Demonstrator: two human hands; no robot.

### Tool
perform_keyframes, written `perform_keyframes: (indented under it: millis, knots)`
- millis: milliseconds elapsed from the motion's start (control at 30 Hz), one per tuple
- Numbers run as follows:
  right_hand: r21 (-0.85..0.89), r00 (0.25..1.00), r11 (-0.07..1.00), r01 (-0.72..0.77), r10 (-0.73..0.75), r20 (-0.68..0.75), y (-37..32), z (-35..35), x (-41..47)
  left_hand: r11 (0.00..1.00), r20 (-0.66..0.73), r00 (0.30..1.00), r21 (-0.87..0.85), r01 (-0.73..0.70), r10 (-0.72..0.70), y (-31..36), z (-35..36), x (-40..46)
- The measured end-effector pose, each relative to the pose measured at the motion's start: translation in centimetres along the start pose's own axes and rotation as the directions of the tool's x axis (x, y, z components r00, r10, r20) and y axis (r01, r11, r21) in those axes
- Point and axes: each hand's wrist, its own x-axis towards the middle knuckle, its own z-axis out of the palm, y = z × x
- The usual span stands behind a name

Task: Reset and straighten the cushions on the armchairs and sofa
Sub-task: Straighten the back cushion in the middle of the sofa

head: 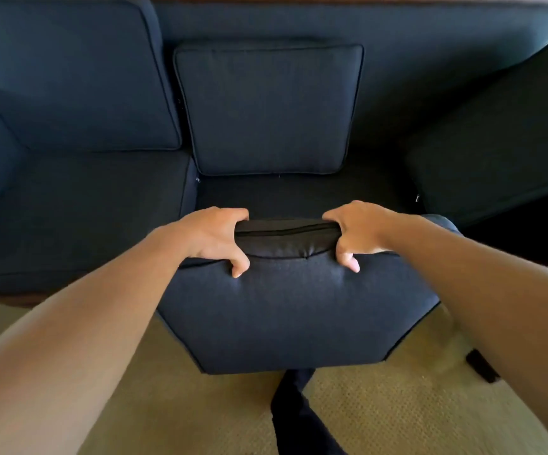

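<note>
I hold a large dark blue seat cushion (292,310) upright in front of the sofa (430,60), its zippered edge on top. My left hand (213,238) grips the top edge at the left of the zipper, fingers curled over the far side and thumb on the near face. My right hand (354,233) grips the same edge at the right. Behind it, a smaller back cushion (269,110) leans against the sofa's backrest in the middle. A bigger back cushion (69,77) stands at the left above a seat cushion (85,208). Another dark cushion (502,136) lies tilted at the right.
The middle seat of the sofa (299,195) is bare of its seat cushion. Beige carpet (200,405) covers the floor in front. My dark-clothed leg (295,412) shows below the held cushion. A small dark object (482,366) lies on the carpet at the right.
</note>
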Motion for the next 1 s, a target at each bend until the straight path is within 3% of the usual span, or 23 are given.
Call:
perform_keyframes:
  millis: [267, 633, 900, 1000]
  knots:
    - [0.121, 0.999, 0.993, 0.002, -0.008, 0.051, 2.0, -7.1, 10.5, 0.990, 0.061, 0.993, -0.091, 0.109, -0.104, -1.6, -7.0, 10.1]
    - [0.193, 0.985, 0.978, -0.077, 0.045, 0.165, 6.5, -10.2, 27.9, 0.956, 0.167, 0.948, -0.061, 0.286, -0.272, -5.7, -9.6, 26.7]
    - [0.223, 0.991, 0.969, -0.104, 0.082, 0.107, 7.6, -8.5, 35.2, 0.949, 0.141, 0.942, -0.035, 0.312, -0.304, -8.0, -7.6, 32.0]
    - [0.117, 0.999, 0.992, -0.047, 0.046, 0.014, 7.5, -7.0, 36.6, 0.960, 0.086, 0.957, 0.072, 0.271, -0.276, -8.2, -5.7, 33.0]
